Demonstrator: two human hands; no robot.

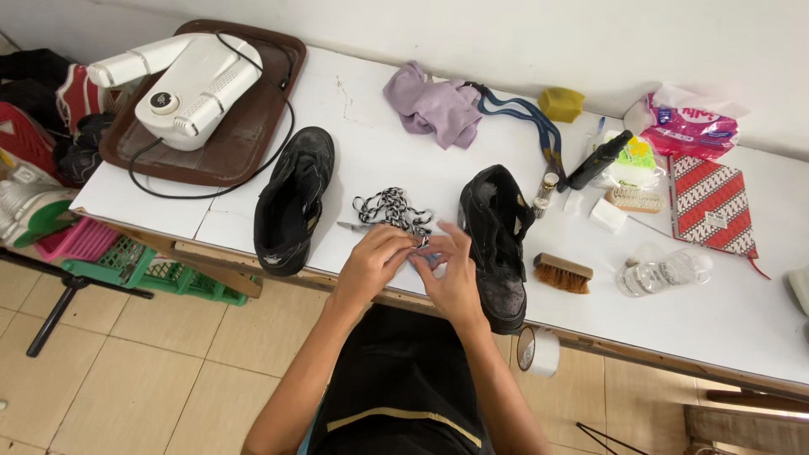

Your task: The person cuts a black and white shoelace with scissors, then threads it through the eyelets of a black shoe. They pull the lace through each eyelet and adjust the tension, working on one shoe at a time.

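My left hand [374, 263] and my right hand [452, 274] meet at the front edge of the white table [379, 160]. Both pinch the near end of a black-and-white patterned shoelace [389, 207], whose loose coil lies just beyond my fingers. A black shoe [294, 198] lies to the left of my hands, opening up. A second black shoe [497, 240] sits right beside my right hand, its toe over the table edge. What exactly sits between my fingertips is hidden.
A brown tray [244, 143] with a white dryer [190, 84] stands back left. A lilac cloth [434, 108], blue straps [531, 118], yellow sponge [560, 103], black bottle [598, 160], brushes [563, 272], plastic bottle [661, 271], patterned pouch [712, 206] and tape roll [538, 350] lie right.
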